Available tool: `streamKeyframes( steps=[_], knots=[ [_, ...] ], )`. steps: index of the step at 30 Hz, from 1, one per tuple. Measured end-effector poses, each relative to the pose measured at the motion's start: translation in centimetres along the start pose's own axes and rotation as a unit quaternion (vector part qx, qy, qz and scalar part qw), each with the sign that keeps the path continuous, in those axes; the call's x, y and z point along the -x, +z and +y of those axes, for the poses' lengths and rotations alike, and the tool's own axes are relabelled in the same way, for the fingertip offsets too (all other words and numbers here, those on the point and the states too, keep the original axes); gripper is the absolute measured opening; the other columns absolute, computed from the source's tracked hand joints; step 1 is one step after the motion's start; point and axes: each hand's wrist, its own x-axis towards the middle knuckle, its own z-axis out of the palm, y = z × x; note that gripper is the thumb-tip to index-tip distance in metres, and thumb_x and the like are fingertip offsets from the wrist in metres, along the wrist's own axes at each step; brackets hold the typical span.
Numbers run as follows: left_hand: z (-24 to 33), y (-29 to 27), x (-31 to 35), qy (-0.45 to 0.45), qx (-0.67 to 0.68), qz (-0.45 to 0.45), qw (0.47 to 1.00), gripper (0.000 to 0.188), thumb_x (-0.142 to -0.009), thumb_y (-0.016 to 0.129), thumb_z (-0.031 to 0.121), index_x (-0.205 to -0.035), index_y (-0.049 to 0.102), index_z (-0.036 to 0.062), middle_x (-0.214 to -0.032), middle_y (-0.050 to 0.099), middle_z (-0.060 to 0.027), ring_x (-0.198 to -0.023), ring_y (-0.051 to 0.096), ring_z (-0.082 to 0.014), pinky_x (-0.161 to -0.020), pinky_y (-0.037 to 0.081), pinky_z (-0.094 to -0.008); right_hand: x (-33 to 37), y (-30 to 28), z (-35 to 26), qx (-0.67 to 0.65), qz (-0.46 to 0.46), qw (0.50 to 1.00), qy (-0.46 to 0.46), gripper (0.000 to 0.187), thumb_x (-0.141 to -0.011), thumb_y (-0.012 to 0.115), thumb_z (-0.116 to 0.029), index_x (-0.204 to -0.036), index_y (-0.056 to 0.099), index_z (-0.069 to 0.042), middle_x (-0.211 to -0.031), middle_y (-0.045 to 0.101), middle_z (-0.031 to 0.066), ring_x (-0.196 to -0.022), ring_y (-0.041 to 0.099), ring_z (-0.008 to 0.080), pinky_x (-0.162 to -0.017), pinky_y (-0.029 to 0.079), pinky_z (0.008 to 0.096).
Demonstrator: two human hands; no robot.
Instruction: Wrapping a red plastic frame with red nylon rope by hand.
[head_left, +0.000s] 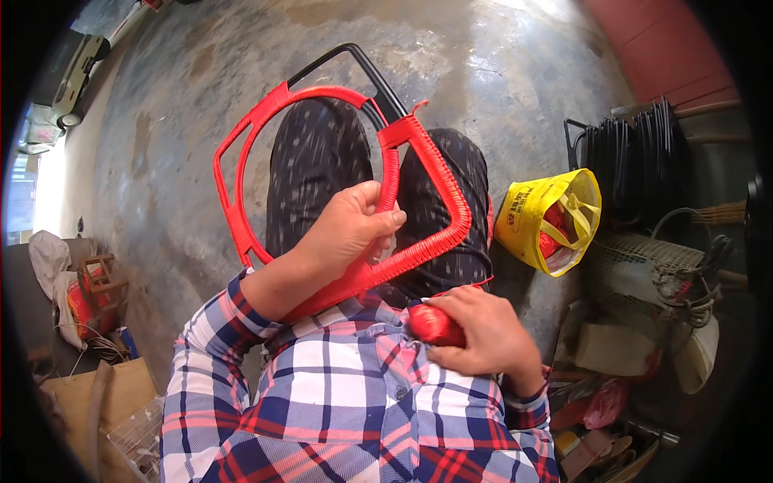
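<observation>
Over my lap lies a frame with a round ring inside a squarish outer rim, mostly wrapped in red cord. Bare black tubing shows at its far corner, and a short red cord end sticks up beside it. My left hand is closed on the wrapped ring at its right side, thumb on top. Close to my waist, my right hand is wrapped round a bundle of shiny red cord. A thin red strand shows just above that hand.
On the floor to the right stands a yellow bag with red material inside. Behind it are several black frames in a stack. A wire basket and clutter lie at the right; a small wooden stool and a board are at the left.
</observation>
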Motion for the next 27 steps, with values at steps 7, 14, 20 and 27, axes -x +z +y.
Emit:
streamKeyframes(
  steps=[7, 14, 20, 27],
  knots=[
    [0.0, 1.0, 0.2, 0.020, -0.016, 0.010, 1.000, 0.011, -0.091, 0.065, 0.012, -0.090, 0.055, 0.0093, -0.068, 0.053, 0.0033, -0.056, 0.049, -0.0046, -0.051, 0.040, -0.0192, -1.9, 1.3, -0.2, -0.379, 0.162, 0.903, 0.120, 0.030, -0.094, 0.058, -0.018, -0.115, 0.059, 0.004, -0.101, 0.068, 0.0106, -0.090, 0.064, 0.0154, -0.082, 0.051, 0.0297],
    [-1.0, 2.5, -0.4, -0.015, -0.019, 0.009, 1.000, 0.011, -0.090, 0.065, 0.010, -0.089, 0.055, 0.0087, -0.066, 0.053, 0.0030, -0.054, 0.048, -0.0051, -0.049, 0.038, -0.0192, -3.1, 2.5, 1.4, -0.587, 0.243, 0.750, 0.183, 0.029, -0.098, 0.059, -0.024, -0.104, 0.067, 0.004, -0.087, 0.067, 0.0022, -0.075, 0.061, 0.0062, -0.069, 0.051, 0.0204],
    [-1.5, 2.8, -0.8, -0.007, -0.011, -0.004, 1.000, 0.010, -0.090, 0.065, 0.009, -0.087, 0.055, 0.0083, -0.065, 0.053, 0.0028, -0.053, 0.049, -0.0055, -0.049, 0.039, -0.0196, -3.4, 3.9, 1.0, -0.561, 0.289, 0.754, 0.179, 0.013, -0.094, 0.064, -0.011, -0.100, 0.065, 0.001, -0.087, 0.066, 0.0013, -0.076, 0.060, 0.0058, -0.070, 0.050, 0.0203],
    [-1.3, 2.9, -0.7, -0.005, -0.025, 0.003, 1.000, 0.011, -0.090, 0.065, 0.010, -0.087, 0.055, 0.0077, -0.065, 0.054, 0.0023, -0.052, 0.049, -0.0058, -0.048, 0.039, -0.0197, -2.9, 4.2, 0.3, -0.544, 0.282, 0.770, 0.177, 0.016, -0.089, 0.069, -0.006, -0.101, 0.061, 0.000, -0.093, 0.065, 0.0026, -0.082, 0.061, 0.0078, -0.075, 0.050, 0.0221]
  ],
)
